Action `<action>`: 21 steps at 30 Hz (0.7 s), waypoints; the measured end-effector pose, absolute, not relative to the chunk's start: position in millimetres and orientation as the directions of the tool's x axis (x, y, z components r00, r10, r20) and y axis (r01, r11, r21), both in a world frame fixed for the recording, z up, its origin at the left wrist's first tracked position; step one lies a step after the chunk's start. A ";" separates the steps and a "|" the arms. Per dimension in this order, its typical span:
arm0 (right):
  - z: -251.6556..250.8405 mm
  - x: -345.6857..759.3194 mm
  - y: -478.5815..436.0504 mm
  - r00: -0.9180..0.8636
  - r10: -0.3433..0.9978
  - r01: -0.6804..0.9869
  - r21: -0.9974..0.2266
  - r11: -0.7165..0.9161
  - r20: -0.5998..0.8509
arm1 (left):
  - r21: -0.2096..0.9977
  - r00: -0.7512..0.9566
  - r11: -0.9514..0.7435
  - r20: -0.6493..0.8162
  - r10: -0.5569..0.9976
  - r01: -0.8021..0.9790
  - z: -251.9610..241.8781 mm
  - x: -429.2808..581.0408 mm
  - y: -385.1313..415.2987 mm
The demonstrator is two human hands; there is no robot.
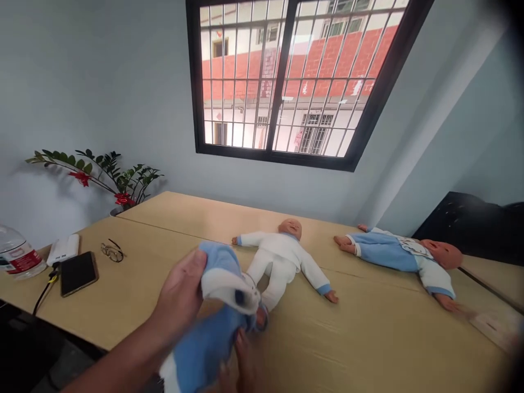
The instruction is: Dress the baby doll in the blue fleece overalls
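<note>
My left hand (180, 297) is closed on a blue and white baby garment (216, 305), bunched up and held just above the table near its front edge. Under the cloth, only the fingertips of my right hand (241, 360) show, pressed to the garment's lower part. Just beyond the garment a baby doll in a white suit (282, 259) lies on its back, feet toward me; the garment hides its feet. A second doll in blue and white clothes (399, 254) lies further right on the table.
A wooden table (368, 338) fills the view. At its left end lie glasses (112, 251), a black phone (77, 272), a white power bank (63, 248) and a water bottle (18, 254). A potted plant (110, 180) stands at the back left. A dark chair (470, 221) is at right.
</note>
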State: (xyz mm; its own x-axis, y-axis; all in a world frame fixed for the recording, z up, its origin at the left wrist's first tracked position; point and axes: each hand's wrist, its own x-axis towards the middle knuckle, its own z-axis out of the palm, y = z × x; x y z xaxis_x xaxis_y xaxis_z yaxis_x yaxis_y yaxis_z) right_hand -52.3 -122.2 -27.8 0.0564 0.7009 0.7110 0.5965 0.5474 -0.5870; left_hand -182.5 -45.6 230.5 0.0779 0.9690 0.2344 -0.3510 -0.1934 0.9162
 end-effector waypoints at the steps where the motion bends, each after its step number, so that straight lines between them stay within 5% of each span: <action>1: -24.7 -62.0 -122.3 0.092 0.656 0.647 -0.545 0.532 0.749 | 0.895 0.078 -0.191 0.241 0.967 -0.403 235.2 -177.5 -48.0; 4: 22.0 -53.6 -115.0 0.139 0.459 0.798 -0.374 0.473 0.877 | 0.837 0.117 -0.183 0.280 0.953 -0.515 248.7 -171.5 -50.4; 6: 72.0 -21.5 -106.8 0.073 0.447 0.749 -0.345 0.566 0.891 | 0.811 0.151 -0.182 0.314 0.937 -0.556 257.7 -173.5 -39.8; 10: 170.2 64.5 -71.8 0.404 0.614 0.494 -0.727 0.478 0.678 | 0.780 0.148 -0.133 0.278 0.949 -0.611 276.7 -177.2 19.9; 13: 224.3 121.3 -30.0 0.477 0.736 0.446 -0.854 0.268 0.481 | 0.861 0.408 0.056 0.181 0.895 -0.505 292.2 -167.1 75.4; 16: 264.1 161.2 -1.6 0.472 0.723 0.484 -0.834 0.267 0.505 | 0.900 0.511 0.107 0.138 0.849 -0.422 309.1 -148.7 109.2; 21: 293.4 183.2 -37.5 0.343 0.589 0.644 -0.640 0.419 0.732 | 0.921 0.440 -0.119 0.287 0.851 -0.371 314.4 -148.6 100.6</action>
State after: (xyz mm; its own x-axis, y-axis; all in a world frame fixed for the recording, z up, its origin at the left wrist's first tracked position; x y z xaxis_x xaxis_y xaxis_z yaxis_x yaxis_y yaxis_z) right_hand 183.2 -37.5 293.4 0.3433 0.5887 0.7318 0.6443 0.4193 -0.6396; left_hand -148.6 100.6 314.4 0.4396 0.8512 0.2866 -0.3710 -0.1185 0.9211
